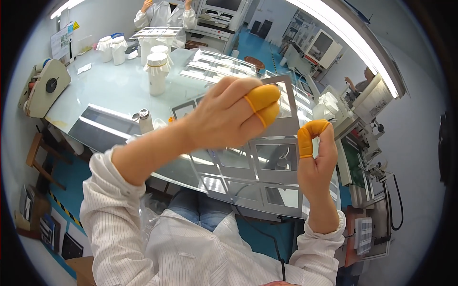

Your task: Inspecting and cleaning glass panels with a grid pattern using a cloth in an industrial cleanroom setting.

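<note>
My left hand (224, 112) reaches across the middle with the palm side hidden. Yellow cots cover two of its fingers, which are bent and pressed together; anything between them is hidden. To its right my right hand (317, 157) stands raised, its thumb and a yellow-cotted finger meeting in a pinch. What that pinch holds, if anything, is too small to make out. Behind both hands is a grey frame panel (254, 161) with several rectangular windows. Its right edge passes close to my right hand; I cannot tell whether they touch.
More framed sheets (217, 66) lie farther back on the glass-topped table (114, 93). White cloth-covered jars (157, 76), a small metal-capped bottle (144, 120) and a tape dispenser-like machine (46, 88) stand to the left. A co-worker (167, 16) is across the table. Bench equipment (367, 157) lines the right.
</note>
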A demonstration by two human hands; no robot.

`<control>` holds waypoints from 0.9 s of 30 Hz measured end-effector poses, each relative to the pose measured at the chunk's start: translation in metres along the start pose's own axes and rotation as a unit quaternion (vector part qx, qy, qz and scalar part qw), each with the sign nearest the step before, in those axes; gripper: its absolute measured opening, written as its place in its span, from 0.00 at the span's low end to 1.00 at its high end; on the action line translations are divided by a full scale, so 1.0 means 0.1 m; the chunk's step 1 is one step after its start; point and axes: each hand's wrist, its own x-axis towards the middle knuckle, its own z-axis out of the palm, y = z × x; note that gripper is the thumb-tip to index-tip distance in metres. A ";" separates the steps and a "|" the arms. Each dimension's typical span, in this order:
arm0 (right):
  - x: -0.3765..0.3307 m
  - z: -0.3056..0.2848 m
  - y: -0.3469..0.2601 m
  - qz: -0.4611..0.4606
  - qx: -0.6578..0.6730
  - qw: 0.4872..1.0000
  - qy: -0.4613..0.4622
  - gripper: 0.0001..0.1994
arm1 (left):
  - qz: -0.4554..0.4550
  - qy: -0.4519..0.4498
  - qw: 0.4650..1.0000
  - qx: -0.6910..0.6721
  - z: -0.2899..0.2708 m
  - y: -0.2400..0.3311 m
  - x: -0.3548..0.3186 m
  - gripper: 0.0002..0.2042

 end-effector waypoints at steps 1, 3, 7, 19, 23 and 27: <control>0.00 0.04 0.07 0.060 0.045 0.997 0.005 0.04 | -0.115 -0.031 0.992 -0.034 0.00 0.15 -0.07 0.13; 0.02 0.08 0.13 0.060 0.086 0.994 0.011 0.03 | -0.219 -0.081 0.964 -0.130 -0.06 0.35 -0.17 0.16; 0.02 0.08 0.03 0.127 0.211 0.969 -0.028 0.03 | -0.438 -0.072 0.796 -0.411 -0.19 0.37 -0.08 0.09; 0.72 -0.51 1.02 0.099 0.199 0.942 0.251 0.07 | -0.604 -0.562 0.505 -0.253 -1.20 1.11 -1.22 0.13; 1.00 -0.81 0.76 0.067 0.274 0.909 0.307 0.08 | -0.742 -0.542 0.323 -0.227 -2.56 1.48 -2.77 0.17; 1.26 -0.87 0.59 0.038 0.338 0.875 0.345 0.08 | -0.926 -0.330 -0.084 -0.161 -3.09 1.82 -3.68 0.13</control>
